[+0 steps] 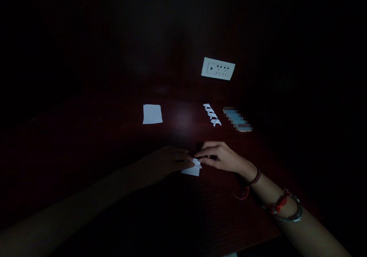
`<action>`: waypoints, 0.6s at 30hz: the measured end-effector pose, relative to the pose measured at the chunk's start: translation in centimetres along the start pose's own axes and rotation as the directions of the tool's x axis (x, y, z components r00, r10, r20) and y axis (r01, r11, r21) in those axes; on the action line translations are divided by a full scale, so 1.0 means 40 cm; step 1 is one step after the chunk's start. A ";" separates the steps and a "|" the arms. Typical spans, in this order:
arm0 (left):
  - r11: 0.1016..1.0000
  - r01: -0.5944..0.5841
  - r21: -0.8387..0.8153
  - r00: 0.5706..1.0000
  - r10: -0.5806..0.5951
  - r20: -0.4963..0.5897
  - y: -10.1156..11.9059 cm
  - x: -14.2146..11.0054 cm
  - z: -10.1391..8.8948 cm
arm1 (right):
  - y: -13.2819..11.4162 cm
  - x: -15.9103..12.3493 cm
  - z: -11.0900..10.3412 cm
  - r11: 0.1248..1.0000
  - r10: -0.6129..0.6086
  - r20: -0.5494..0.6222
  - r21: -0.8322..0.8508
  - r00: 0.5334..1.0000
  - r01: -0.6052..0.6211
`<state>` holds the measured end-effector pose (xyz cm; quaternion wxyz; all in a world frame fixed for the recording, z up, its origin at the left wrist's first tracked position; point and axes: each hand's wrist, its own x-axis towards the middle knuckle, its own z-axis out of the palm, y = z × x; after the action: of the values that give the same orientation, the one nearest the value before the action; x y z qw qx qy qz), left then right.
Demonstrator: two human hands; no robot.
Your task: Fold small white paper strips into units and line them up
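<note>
A small piece of white paper [192, 171], partly folded, lies on the dark table in front of me. My left hand [168, 162] comes in from the left in shadow, a ring on one finger. Its thumb rests across the paper and its fingers reach along the far side, hiding part of the sheet. From the right, my right hand [220, 156] has thumb and index fingertips at the raised flap on the paper's upper right. The other fingers of that hand are curled. Bracelets and red cords circle the right wrist and forearm.
Farther back, a stack of square white paper [152, 114] lies left of a row of several small folded paper pieces [211, 114]. A phone [237, 120], its screen blurred out, lies right of them. A socket panel [218, 69] sits on the dark wall behind the table [183, 121].
</note>
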<state>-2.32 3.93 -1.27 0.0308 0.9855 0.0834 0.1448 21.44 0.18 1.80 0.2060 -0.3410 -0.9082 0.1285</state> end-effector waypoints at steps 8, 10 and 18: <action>0.997 0.020 -0.076 1.000 -0.019 0.013 0.009 0.008 -0.019 | 0.003 0.001 0.006 1.000 -0.013 0.072 0.025 0.997 0.011; 0.997 0.027 -0.079 1.000 -0.026 0.014 0.008 0.007 -0.018 | -0.001 0.002 0.007 1.000 -0.012 0.070 0.019 0.997 0.010; 0.996 0.039 -0.075 0.999 -0.038 0.013 0.013 0.012 -0.018 | -0.011 0.010 0.012 0.996 0.027 0.069 -0.090 0.997 -0.021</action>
<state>-2.01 3.53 -0.39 0.0710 0.9827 0.0966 0.1415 20.68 0.10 1.65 0.1570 -0.3560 -0.9155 0.1020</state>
